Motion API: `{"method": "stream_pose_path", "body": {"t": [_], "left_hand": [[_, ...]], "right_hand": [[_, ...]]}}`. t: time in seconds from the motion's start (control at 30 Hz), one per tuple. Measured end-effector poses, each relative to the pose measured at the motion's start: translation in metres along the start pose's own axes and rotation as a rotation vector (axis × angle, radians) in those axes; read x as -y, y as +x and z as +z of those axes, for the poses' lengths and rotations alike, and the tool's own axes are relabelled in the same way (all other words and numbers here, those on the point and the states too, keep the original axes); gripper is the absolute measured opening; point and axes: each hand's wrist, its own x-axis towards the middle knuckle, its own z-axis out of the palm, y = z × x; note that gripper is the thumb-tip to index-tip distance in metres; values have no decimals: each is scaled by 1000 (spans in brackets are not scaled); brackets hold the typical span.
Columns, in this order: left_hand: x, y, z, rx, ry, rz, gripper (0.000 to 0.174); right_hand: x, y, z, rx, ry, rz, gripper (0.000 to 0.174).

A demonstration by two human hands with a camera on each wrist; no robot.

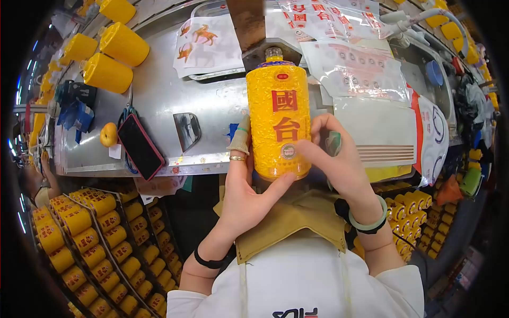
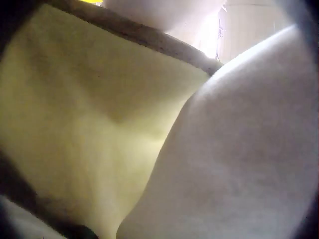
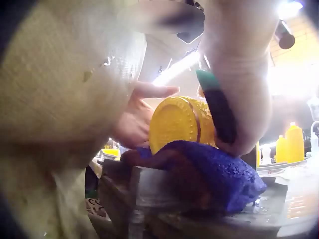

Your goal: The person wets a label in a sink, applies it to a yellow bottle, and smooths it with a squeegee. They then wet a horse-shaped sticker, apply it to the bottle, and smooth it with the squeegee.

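A yellow bottle (image 1: 278,119) with red characters lies with its clear neck away from me; its base shows in the right wrist view (image 3: 172,124). My left hand (image 1: 246,193) grips its left side, thumb along the base end, a pale cover on one finger. On the right side, my right hand (image 1: 344,169) holds it with curled fingers, thumb at the round silver seal (image 1: 288,151). A green-tipped item (image 1: 333,143) is at the right fingers; what it is, I cannot tell. Blue cloth (image 3: 214,169) lies under the bottle. Mostly apron fills the left wrist view.
The metal table (image 1: 154,90) holds a phone (image 1: 141,147), scissors, a yellow fruit (image 1: 108,134) and more bottles (image 1: 107,72) at left. Sticker sheets (image 1: 360,69) lie at right, a sheet with deer pictures (image 1: 204,45) behind. Racks of yellow bottles (image 1: 85,238) stand below the front edge.
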Motion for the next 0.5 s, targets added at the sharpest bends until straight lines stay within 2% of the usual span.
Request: {"method": "stream_pose_path", "body": {"t": [0.5], "left_hand": [[0, -1, 0, 8, -36, -25, 98]], "right_hand": [[0, 0, 0, 7, 38, 9, 32]]}}
